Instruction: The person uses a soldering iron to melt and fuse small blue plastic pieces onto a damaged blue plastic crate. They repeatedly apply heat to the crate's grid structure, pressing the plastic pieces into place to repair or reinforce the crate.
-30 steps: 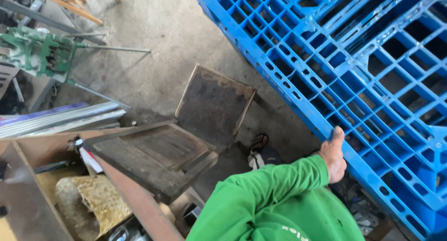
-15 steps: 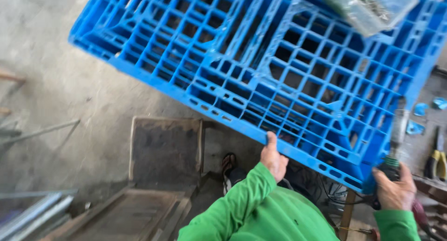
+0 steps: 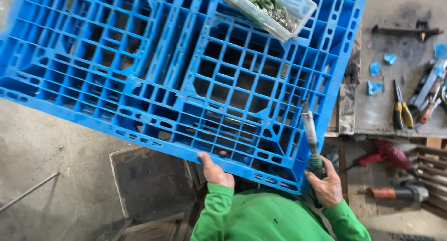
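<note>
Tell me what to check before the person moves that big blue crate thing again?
1. Left hand grips the blue pallet edge: ok.
2. Right hand holds the long tool firmly: ok.
3. Clear tub of small parts sits steady on the tilted pallet: not ok.
4. Pallet stays off the pliers on the bench: ok.
5. Pallet fully supported underneath: cannot tell.

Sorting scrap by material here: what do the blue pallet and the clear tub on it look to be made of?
The pallet looks like moulded plastic: uniform blue, matte, with a ribbed grid; the left hand grips its edge. The tub seems to be clear, slightly cloudy plastic, since its contents show through. The tool in the right hand looks like dull grey metal, though that is less certain.
</note>
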